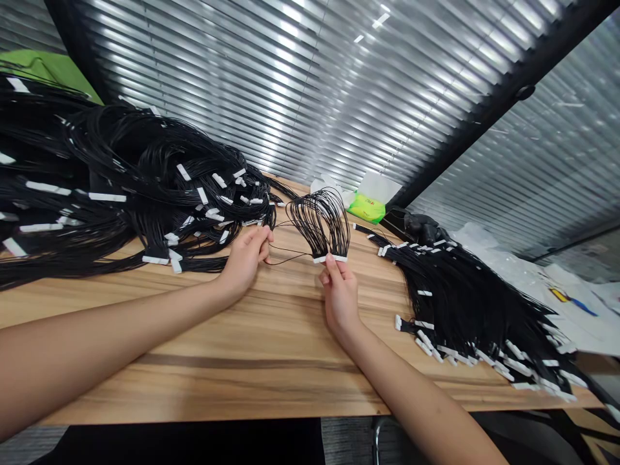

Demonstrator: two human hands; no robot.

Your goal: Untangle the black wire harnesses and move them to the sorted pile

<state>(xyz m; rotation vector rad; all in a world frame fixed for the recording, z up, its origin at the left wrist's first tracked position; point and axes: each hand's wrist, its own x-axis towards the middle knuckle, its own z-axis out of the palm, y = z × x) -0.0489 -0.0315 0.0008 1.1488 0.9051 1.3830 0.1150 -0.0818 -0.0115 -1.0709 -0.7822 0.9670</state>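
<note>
Black wire bundle (320, 223), looped and upright, held by the right hand (340, 294), fingers (334, 274) clamped on its white connector (340, 258), above the wood counter (290, 361). Left hand (246, 258) just beside the large wire heap (135, 187), fingers curled together; grip on any wire cannot be told. Second wire heap (475, 310) lies right of the hands.

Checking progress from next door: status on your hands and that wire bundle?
Right hand pinching white connector of looped black wire bundle. Left hand at big wire heap.
</note>
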